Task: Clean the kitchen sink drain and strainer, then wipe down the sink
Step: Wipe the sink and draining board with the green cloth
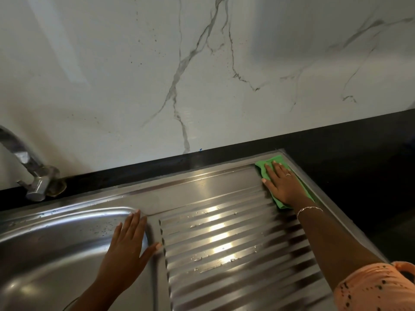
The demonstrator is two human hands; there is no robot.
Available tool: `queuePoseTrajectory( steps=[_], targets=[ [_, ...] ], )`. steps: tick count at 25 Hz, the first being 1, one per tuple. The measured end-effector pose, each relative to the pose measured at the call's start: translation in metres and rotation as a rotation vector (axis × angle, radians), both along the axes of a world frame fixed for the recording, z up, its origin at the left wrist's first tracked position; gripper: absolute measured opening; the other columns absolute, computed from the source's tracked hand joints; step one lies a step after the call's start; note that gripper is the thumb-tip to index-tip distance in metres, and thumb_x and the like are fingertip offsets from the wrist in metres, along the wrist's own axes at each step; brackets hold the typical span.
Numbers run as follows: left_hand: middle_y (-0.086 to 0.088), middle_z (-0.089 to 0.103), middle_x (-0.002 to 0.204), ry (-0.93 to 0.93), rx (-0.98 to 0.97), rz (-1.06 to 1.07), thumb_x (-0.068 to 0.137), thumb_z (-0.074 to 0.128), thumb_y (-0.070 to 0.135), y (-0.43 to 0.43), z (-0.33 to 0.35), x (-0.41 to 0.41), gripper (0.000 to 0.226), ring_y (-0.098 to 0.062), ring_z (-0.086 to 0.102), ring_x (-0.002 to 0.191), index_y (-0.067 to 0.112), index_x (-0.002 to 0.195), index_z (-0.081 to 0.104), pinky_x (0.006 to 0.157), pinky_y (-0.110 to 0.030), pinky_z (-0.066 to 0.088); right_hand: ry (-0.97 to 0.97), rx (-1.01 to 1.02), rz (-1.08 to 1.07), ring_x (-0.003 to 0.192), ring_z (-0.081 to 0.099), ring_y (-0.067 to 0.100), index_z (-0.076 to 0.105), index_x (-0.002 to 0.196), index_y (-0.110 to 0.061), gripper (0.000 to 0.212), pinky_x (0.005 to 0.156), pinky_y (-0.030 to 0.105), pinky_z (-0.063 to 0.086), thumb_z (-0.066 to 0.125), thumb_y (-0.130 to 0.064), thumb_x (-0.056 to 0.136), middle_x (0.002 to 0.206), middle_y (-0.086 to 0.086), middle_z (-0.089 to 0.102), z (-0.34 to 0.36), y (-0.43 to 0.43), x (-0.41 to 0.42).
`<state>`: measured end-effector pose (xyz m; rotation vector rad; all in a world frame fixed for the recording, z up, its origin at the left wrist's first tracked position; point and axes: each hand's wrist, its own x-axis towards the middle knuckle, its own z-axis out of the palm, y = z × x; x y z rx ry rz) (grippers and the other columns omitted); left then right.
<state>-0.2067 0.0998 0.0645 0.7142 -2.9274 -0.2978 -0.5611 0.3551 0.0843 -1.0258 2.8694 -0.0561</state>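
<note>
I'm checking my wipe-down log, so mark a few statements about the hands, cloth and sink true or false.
1. The right hand presses a green cloth flat on the drainboard's far corner. True.
2. The left hand holds a sponge. False: it rests flat, empty, on the basin rim.
3. The faucet stands right of the drainboard. False: it is at the left, behind the basin.
4. Droplets sit on the drainboard. True.

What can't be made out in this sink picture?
Head view only.
Drain and strainer: not visible; the sink basin is cut off by the left and bottom edges.
Faucet: spout cut off by the left edge.
Green cloth: mostly covered by the right hand.
</note>
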Motion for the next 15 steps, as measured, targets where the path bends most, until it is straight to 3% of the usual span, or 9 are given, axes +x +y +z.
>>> queuePoseTrajectory(
  steps=[3,5,9,12,15],
  targets=[
    [0.0,-0.015,0.145,-0.027,0.126,0.029,0.047,-0.022,0.09,0.009,0.006,-0.004,0.12,-0.013,-0.016,0.136,0.009,0.135,-0.008,0.111,-0.03,-0.008,0.029,0.012,-0.028,0.144,0.006,0.03,0.006,0.147,-0.014,0.101,0.117,0.042,0.007,-0.016,-0.067,0.063,0.156,0.016,0.006,-0.004,-0.01,0.011],
    [0.002,-0.02,0.145,-0.029,0.191,0.042,0.046,-0.02,0.091,0.016,0.008,-0.005,0.122,-0.012,-0.019,0.135,0.012,0.138,-0.012,0.11,-0.028,-0.008,0.041,0.002,-0.024,0.144,0.006,0.031,0.007,0.147,-0.014,0.092,0.117,0.043,0.007,-0.013,-0.061,0.07,0.156,0.016,0.007,-0.006,-0.021,0.024],
    [0.003,-0.026,0.144,0.095,0.403,0.066,0.05,-0.006,0.094,0.047,-0.004,-0.003,0.125,-0.013,-0.018,0.138,0.012,0.144,-0.011,0.112,-0.031,-0.001,0.029,0.015,-0.014,0.144,0.002,0.031,0.003,0.147,-0.015,0.06,0.117,0.044,0.005,0.014,-0.046,0.097,0.156,0.015,0.002,-0.01,-0.05,0.053],
    [0.006,-0.032,0.143,0.214,0.633,0.147,0.046,0.003,0.097,0.068,-0.009,-0.007,0.123,-0.013,-0.024,0.136,0.02,0.14,-0.019,0.111,-0.032,-0.002,0.031,0.009,0.006,0.144,0.002,0.032,0.003,0.147,-0.014,0.059,0.117,0.044,0.005,0.017,-0.044,0.098,0.156,0.017,0.002,-0.01,-0.067,0.078],
    [0.013,-0.028,0.143,0.332,0.79,0.193,0.052,0.012,0.096,0.07,-0.003,-0.009,0.107,-0.007,-0.022,0.136,0.031,0.131,-0.02,0.11,-0.027,-0.005,0.03,-0.01,0.04,0.144,0.001,0.033,0.004,0.147,-0.014,0.059,0.117,0.044,0.004,0.015,-0.045,0.097,0.156,0.017,0.002,-0.008,-0.089,0.106]
  ],
)
